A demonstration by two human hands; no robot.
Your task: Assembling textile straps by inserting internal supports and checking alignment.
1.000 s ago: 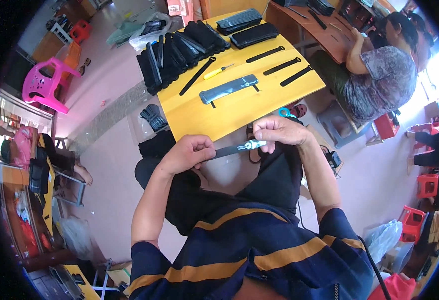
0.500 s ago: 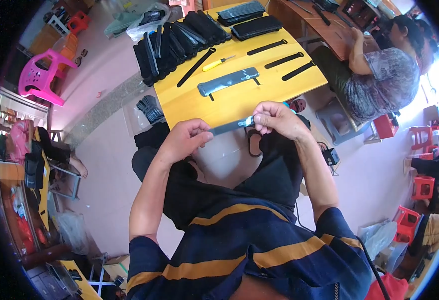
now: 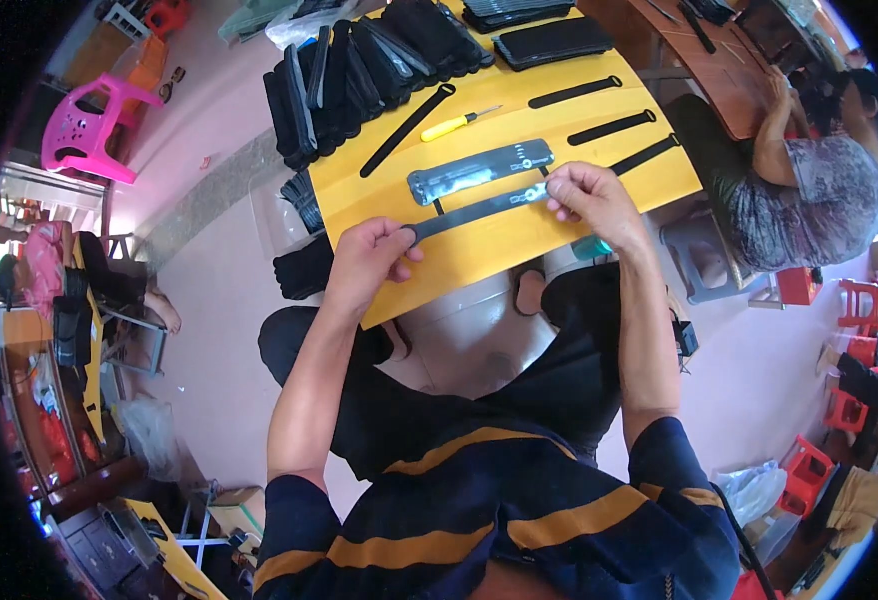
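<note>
A long dark grey strip [image 3: 474,212] with a pale print near its right end is stretched between my hands, over the yellow table [image 3: 439,275]. My left hand [image 3: 371,255] pinches its left end, thumb on top. At the other end, my right hand [image 3: 594,200] grips it between thumb and fingers. Just beyond lies a wider grey, shiny band [image 3: 481,170] with short black strap ends poking out on the near side. A yellow-handled screwdriver [image 3: 447,127] rests farther back. Left of it is a black strap with a looped end [image 3: 406,132].
Black straps [image 3: 612,127] lie at the table's right side. Dark padded bands [image 3: 364,75] are heaped at the back left, with a stack [image 3: 553,44] at the back right. A person [image 3: 809,190] sits at a brown table [image 3: 704,60] to the right. A pink chair [image 3: 84,130] stands left.
Both hands have carried the grey strip forward, from above my lap to over the table, beside the wider band. The view has shifted slightly.
</note>
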